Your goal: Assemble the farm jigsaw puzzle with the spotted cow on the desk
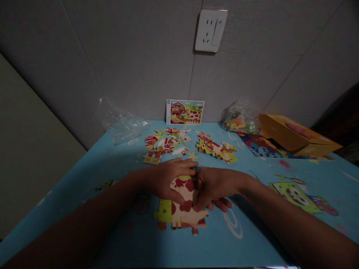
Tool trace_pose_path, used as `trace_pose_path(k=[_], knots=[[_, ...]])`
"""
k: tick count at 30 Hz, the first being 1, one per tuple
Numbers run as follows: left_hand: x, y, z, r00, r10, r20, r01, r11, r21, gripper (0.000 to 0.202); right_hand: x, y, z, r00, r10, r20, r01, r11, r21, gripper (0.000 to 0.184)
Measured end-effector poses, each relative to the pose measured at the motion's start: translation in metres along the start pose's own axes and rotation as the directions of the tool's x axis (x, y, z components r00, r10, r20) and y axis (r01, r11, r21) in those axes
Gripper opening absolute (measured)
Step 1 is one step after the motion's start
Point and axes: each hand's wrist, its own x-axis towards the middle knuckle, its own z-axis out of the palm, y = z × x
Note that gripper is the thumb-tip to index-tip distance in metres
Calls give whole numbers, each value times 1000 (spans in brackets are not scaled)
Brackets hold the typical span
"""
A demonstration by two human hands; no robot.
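A partly joined jigsaw puzzle [182,215] lies on the blue table cover, showing a cream cow with brown-red patches and a green piece on its left. My left hand [168,179] rests flat across its upper left, fingers stretched to the right and thumb on the cow. At the right edge, my right hand [213,185] is closed, thumb and bent fingers pinching a puzzle piece against the joined part. That piece is mostly hidden by the fingers. Loose puzzle pieces [165,144] lie beyond my left hand, and a second pile of pieces [215,147] beyond my right.
A farm picture card [185,113] leans on the wall. To its left is a crumpled clear bag [123,125]; to its right, a bag of pieces [242,119] and an orange box [300,134] over a colourful sheet [258,145]. A socket [211,30] is above.
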Motion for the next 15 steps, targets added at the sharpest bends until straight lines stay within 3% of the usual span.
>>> trace_pose_path(k=[10,15], knots=[[1,-1,2,999,21,-41,-22,999,-27,79,0,-3,5,998,-44,-49,45,999,30,21],[4,-8,6,991,56,-121,-60,998,-32,47,2,-7,14,991,-56,-123,61,998,32,27]])
